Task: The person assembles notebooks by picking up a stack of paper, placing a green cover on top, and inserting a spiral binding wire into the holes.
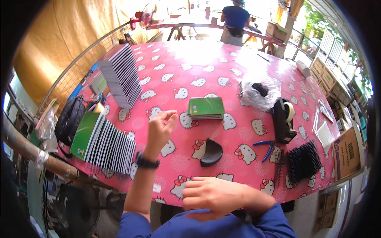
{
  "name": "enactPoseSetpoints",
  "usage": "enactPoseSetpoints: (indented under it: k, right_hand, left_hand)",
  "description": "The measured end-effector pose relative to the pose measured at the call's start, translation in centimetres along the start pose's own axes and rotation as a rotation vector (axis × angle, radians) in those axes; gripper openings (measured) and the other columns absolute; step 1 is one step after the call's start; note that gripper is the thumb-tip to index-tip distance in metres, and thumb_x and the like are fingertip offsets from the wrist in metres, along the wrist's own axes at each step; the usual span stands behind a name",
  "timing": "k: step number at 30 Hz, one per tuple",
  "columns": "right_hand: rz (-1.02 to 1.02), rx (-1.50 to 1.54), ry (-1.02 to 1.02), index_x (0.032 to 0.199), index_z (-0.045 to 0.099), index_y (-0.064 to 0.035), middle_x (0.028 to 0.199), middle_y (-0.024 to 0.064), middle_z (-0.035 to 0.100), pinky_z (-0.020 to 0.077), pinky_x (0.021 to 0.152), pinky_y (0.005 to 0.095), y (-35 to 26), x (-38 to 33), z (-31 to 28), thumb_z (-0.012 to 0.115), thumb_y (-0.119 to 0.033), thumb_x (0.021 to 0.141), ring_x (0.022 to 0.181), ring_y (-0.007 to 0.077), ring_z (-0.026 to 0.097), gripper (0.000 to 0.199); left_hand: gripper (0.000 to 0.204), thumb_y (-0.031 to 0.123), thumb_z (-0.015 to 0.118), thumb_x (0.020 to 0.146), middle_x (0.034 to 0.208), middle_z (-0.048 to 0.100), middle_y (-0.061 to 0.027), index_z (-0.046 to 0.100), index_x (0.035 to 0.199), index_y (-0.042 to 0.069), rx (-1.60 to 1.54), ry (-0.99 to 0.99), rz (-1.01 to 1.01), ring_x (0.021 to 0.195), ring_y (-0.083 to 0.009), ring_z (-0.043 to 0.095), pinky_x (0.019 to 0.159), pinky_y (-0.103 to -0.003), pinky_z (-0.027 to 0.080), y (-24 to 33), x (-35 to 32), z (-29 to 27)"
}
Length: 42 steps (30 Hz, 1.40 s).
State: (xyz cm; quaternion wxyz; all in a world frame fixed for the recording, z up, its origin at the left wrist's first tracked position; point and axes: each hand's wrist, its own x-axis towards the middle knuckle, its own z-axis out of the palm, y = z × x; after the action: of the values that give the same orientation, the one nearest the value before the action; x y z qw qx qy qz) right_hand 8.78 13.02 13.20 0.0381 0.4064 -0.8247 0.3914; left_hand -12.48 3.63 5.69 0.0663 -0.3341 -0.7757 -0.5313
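Observation:
My left hand (pixel 160 127) is raised above the pink cartoon-cat tablecloth (pixel 206 67), fingers loosely curled, holding nothing that I can see; a dark watch sits on its wrist. My right hand (pixel 208 193) is closed in a fist at the near table edge, close to my blue-sleeved chest; whether it holds anything is hidden. A black curved piece (pixel 211 152) lies just beyond it. A small stack of green notebooks (pixel 206 108) rests at the table's middle.
Fanned rows of notebooks lie at the left (pixel 107 144) and far left (pixel 121 75). A clear bag (pixel 260 93), black tape dispenser (pixel 283 119), blue pliers (pixel 266 147) and black binding combs (pixel 303 160) sit right. Cardboard boxes (pixel 347 152) stand beyond; a person in blue (pixel 235 20) works far off.

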Motion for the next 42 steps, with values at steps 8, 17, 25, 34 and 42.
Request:
enactPoseSetpoints:
  k: [8,17,25,34,42]
  right_hand:
    - [0.561,0.178,0.357,0.091,0.06,-0.0036,0.085,0.0091,0.059,0.0483,0.071,0.0353,0.6,-13.0,3.3,0.066,-0.014,0.082,0.08,0.0251,0.059,0.015]
    - [0.739,-0.51,0.77,0.096,0.061,-0.0105,0.103,0.0072,0.058,0.042,0.086,0.0401,8.6,-11.7,5.6,0.071,-0.013,0.072,0.099,0.0258,0.054,0.026]
    - [0.805,-0.712,0.694,0.099,0.06,-0.0113,0.108,0.008,0.053,0.0297,0.092,0.0456,12.9,-11.1,3.7,0.07,-0.013,0.07,0.105,0.0265,0.047,0.03]
    - [0.424,0.713,1.198,0.107,0.055,-0.0031,0.101,0.0044,0.057,0.0421,0.082,0.0251,10.1,-8.7,8.3,0.058,-0.016,0.091,0.094,0.0098,0.052,0.021]
    - [0.606,0.527,1.376,0.1,0.054,-0.0031,0.084,0.0019,0.054,0.0428,0.072,0.0239,10.2,-6.8,9.9,0.053,-0.01,0.091,0.079,0.0078,0.05,0.011]
  left_hand:
    - [0.043,0.029,0.074,0.079,0.088,0.069,-0.0097,0.063,0.104,-0.004,0.002,-0.167,-0.361,0.076,-0.0134,0.065,0.07,-0.028,0.051,-8.9,7.9,10.3]
    - [0.022,0.006,0.069,0.081,0.087,0.062,-0.0032,0.057,0.1,0.001,-0.551,0.006,-0.165,0.072,-0.0099,0.059,0.061,-0.024,0.051,-2.9,2.0,3.2]
    - [0.018,0.002,0.065,0.084,0.095,0.061,-0.0018,0.053,0.097,0.006,-0.818,-0.094,-0.173,0.085,-0.0106,0.059,0.074,-0.027,0.051,-1.8,-8.2,0.5]
    - [0.021,0.003,0.059,0.089,0.101,0.06,-0.0045,0.047,0.105,0.003,-0.712,-0.335,-0.332,0.096,-0.0102,0.056,0.086,-0.026,0.045,-3.4,-12.7,4.3]
    - [0.044,0.0,0.06,0.079,0.121,0.052,-0.0159,0.045,0.12,0.003,-0.043,0.041,0.237,0.115,-0.0292,0.049,0.108,-0.044,0.025,3.8,-13.3,4.9]
